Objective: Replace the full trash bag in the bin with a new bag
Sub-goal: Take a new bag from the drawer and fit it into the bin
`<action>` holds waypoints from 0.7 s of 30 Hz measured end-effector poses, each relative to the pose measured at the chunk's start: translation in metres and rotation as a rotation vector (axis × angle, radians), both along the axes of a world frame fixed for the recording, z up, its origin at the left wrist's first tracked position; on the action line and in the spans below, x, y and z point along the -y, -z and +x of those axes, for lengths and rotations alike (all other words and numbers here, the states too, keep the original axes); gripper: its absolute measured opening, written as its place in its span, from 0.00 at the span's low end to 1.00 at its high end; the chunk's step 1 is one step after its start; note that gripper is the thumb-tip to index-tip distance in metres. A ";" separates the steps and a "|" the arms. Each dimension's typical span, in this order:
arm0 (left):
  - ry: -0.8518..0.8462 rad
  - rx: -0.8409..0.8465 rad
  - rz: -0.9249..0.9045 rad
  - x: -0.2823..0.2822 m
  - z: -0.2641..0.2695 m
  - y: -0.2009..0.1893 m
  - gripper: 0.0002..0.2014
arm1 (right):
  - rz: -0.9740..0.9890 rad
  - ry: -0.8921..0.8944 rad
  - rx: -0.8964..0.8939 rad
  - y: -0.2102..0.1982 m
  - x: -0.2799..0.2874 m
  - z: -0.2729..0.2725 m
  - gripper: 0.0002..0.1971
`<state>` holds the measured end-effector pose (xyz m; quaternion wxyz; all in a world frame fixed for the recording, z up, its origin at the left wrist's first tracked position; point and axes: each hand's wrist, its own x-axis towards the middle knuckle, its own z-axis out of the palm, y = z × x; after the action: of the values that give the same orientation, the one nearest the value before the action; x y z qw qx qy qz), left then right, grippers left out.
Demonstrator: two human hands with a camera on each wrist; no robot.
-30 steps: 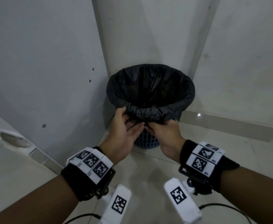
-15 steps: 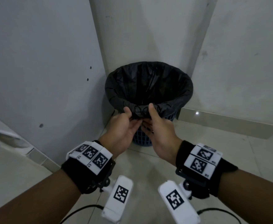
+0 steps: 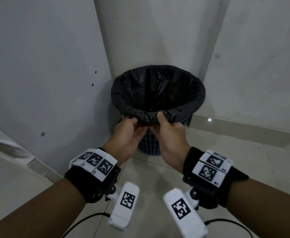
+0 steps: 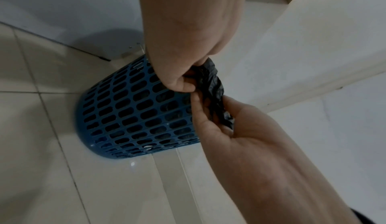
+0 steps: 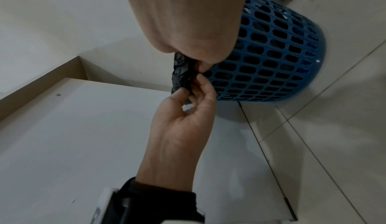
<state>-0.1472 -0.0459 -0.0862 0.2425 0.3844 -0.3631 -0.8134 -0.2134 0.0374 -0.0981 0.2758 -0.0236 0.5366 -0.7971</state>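
- Pinched one gathered bunch of plastic between thumb and fingers of the left hand (image 3: 127, 134) and the right hand (image 3: 169, 134) alike. Held looser and lower, under the rim, a second before.
- Drew only the near edge of the black bag (image 3: 158, 88) together; left the rest folded over the blue bin (image 3: 149, 143).
- Left the bin standing in the wall (image 3: 158, 31) corner, so likely only just started freeing the bag for lifting out.

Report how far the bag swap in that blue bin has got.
Done: a black bag lines the blue bin, its edge folded over the rim all round; whether it is the new one I cannot tell, and no other bag is in view. In hand: the left hand and right hand both pinch bunched bag edge at the near rim. Left: securing that slack.
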 end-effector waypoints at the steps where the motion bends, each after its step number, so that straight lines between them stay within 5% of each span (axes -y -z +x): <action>1: -0.031 0.000 -0.008 0.000 0.000 0.001 0.15 | -0.004 0.018 -0.002 0.001 0.001 0.000 0.11; 6: -0.095 -0.062 0.027 0.002 0.007 -0.003 0.09 | 0.033 0.070 -0.039 0.003 0.004 -0.002 0.08; 12: 0.010 0.004 0.082 -0.008 0.003 -0.011 0.21 | 0.040 0.054 -0.009 0.005 0.005 -0.004 0.18; 21: 0.065 0.052 0.016 -0.025 -0.004 0.003 0.17 | -0.074 -0.080 -0.012 0.005 -0.017 -0.007 0.15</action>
<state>-0.1512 -0.0206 -0.0892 0.2035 0.3955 -0.3749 -0.8134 -0.2201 0.0545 -0.1028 0.3033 -0.0602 0.5068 -0.8047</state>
